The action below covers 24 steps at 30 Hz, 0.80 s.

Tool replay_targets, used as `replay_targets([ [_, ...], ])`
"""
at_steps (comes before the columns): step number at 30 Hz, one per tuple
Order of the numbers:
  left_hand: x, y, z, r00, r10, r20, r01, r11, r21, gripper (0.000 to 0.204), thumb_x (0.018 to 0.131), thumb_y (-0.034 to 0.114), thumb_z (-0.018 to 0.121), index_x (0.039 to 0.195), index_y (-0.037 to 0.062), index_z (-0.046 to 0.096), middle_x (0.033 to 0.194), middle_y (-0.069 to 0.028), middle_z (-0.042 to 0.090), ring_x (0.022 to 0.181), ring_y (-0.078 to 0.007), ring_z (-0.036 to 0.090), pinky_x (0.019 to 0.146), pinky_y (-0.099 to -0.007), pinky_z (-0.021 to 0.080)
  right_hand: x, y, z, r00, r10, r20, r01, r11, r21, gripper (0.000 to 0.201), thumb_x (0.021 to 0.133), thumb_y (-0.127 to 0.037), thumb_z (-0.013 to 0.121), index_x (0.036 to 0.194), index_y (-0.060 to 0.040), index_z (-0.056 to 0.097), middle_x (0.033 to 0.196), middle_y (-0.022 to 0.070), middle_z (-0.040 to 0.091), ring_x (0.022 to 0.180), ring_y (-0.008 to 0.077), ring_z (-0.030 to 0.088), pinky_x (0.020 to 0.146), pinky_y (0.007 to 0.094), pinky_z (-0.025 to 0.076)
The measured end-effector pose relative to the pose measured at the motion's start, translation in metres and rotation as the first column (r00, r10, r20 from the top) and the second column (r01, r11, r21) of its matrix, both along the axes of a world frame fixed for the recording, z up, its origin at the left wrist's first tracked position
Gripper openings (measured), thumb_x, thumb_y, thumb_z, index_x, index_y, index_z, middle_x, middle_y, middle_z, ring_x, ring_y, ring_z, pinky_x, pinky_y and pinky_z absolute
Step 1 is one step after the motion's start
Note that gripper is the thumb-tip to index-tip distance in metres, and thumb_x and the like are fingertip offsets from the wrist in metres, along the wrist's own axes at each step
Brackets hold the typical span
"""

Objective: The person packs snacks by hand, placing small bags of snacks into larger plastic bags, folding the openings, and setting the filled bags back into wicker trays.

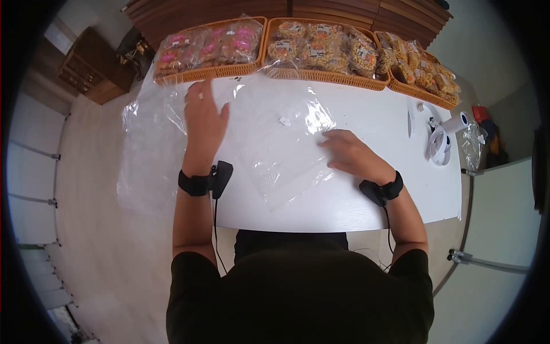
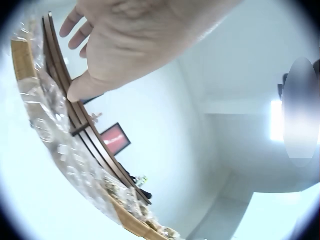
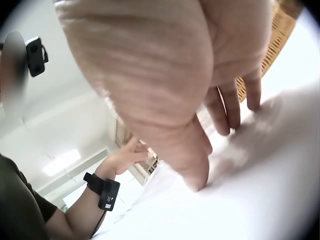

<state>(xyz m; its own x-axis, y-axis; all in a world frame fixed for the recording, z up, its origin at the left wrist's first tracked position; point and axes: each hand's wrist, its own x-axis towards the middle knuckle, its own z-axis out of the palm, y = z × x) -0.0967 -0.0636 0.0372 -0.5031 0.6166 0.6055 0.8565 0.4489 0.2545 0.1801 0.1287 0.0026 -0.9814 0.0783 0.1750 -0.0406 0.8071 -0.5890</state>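
so the clear plastic sheet (image 1: 286,155) is lying on the white table (image 1: 355,212) between the person and the baskets, mostly in front of the middle basket (image 1: 344,83). it's sitting kinda skewed, with one corner pointing back toward the person, and its long axis looks to be running from there up toward the baskets, though the far end is fading out so i can't really swear to that. more clear plastic (image 1: 143,155) is spreading over on the left and hanging past the table edge, and i can't tell where one piece is ending and the other is starting. the right hand (image 1: 356,157) is hovering or resting right at the sheet's right side, fingers loosely spread and bending a little, not closing round anything; whether the fingertips are actually touching is too blurry to say. the left hand (image 1: 204,117) is reaching out near the left basket (image 1: 206,75), fingers relaxed, thumb standing well apart, nothing showing in its grip. the left wrist view is catching mostly wall plus crinkly plastic by the baskets, and the right wrist view is having its own palm covering a big chunk, with the plastic below washing out to white.
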Motion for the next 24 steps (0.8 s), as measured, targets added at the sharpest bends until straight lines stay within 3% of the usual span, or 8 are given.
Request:
replay_targets([
  [3,0.048,0.020,0.028,0.828,-0.456,0.327,0.515,0.848,-0.121,0.042,0.074,0.014,0.070,0.110,0.0025,0.051,0.111,-0.0160,0.051,0.107,-0.0340,0.046,0.095,-0.0393,0.037,-0.003,-0.001,0.008,0.996,-0.047,0.075,0.052,0.996,-0.072,0.046,0.072,-0.002,0.069,0.116,-0.0067,0.056,0.129,0.0138,0.045,0.119,0.0329,0.044,0.099,0.0381,0.039],
  [6,0.075,0.041,0.007,0.592,-0.522,0.614,0.794,0.510,-0.331,0.046,0.073,0.034,0.073,0.102,0.0039,0.052,0.102,-0.0141,0.052,0.100,-0.0315,0.049,0.089,-0.0377,0.040,-0.005,0.005,0.000,0.999,-0.029,0.016,0.030,0.997,-0.066,0.035,0.073,-0.002,0.067,0.107,-0.0060,0.058,0.122,0.0119,0.049,0.114,0.0315,0.046,0.096,0.0377,0.040],
  [10,0.095,0.060,-0.020,0.665,-0.486,0.567,0.747,0.433,-0.505,0.040,0.074,0.034,0.070,0.092,0.0033,0.052,0.095,-0.0121,0.055,0.093,-0.0309,0.051,0.083,-0.0384,0.042,-0.009,0.010,-0.009,0.990,-0.124,-0.062,0.122,0.992,-0.041,0.022,0.076,-0.002,0.065,0.096,-0.0050,0.059,0.108,0.0103,0.055,0.106,0.0307,0.049,0.091,0.0377,0.041],
  [12,0.096,0.060,-0.030,0.692,-0.545,0.473,0.721,0.487,-0.493,0.028,0.080,0.028,0.064,0.084,0.0026,0.052,0.088,-0.0129,0.057,0.086,-0.0326,0.054,0.080,-0.0403,0.044,-0.012,0.009,-0.007,0.985,-0.109,-0.131,0.106,0.994,-0.027,0.013,0.075,-0.001,0.063,0.086,-0.0038,0.057,0.091,0.0100,0.057,0.092,0.0295,0.052,0.081,0.0373,0.044],
  [16,0.092,0.052,-0.040,0.687,-0.574,0.446,0.725,0.496,-0.478,0.018,0.084,0.020,0.056,0.082,0.0017,0.055,0.081,-0.0159,0.059,0.079,-0.0349,0.057,0.073,-0.0424,0.046,-0.011,0.011,-0.003,0.992,-0.127,-0.019,0.122,0.979,-0.165,0.012,0.080,-0.004,0.061,0.092,-0.0034,0.057,0.096,0.0103,0.057,0.098,0.0287,0.052,0.087,0.0349,0.042],
  [17,0.095,0.050,-0.031,0.715,-0.493,0.496,0.699,0.485,-0.526,0.017,0.084,0.018,0.054,0.082,0.0012,0.056,0.079,-0.0170,0.060,0.076,-0.0353,0.059,0.071,-0.0432,0.047,-0.011,0.012,0.001,0.993,-0.120,-0.017,0.116,0.982,-0.149,0.012,0.080,-0.004,0.061,0.092,-0.0034,0.057,0.096,0.0103,0.057,0.098,0.0287,0.052,0.087,0.0349,0.042],
  [19,0.097,0.049,-0.028,0.736,-0.405,0.542,0.675,0.492,-0.550,0.016,0.085,0.016,0.051,0.082,0.0008,0.057,0.077,-0.0182,0.061,0.073,-0.0358,0.060,0.068,-0.0441,0.048,-0.011,0.017,0.011,0.961,-0.229,-0.153,0.175,0.938,-0.300,0.014,0.082,-0.005,0.062,0.096,-0.0028,0.058,0.100,0.0098,0.059,0.100,0.0264,0.055,0.088,0.0331,0.042],
  [24,0.089,0.051,-0.038,0.751,-0.459,0.475,0.660,0.516,-0.545,0.018,0.085,0.017,0.051,0.085,0.0002,0.057,0.078,-0.0175,0.062,0.073,-0.0355,0.061,0.067,-0.0442,0.049,-0.029,0.078,0.039,0.882,-0.401,-0.248,0.408,0.913,-0.025,0.021,0.081,-0.010,0.065,0.099,-0.0017,0.058,0.098,0.0133,0.061,0.096,0.0293,0.058,0.084,0.0345,0.045],
])
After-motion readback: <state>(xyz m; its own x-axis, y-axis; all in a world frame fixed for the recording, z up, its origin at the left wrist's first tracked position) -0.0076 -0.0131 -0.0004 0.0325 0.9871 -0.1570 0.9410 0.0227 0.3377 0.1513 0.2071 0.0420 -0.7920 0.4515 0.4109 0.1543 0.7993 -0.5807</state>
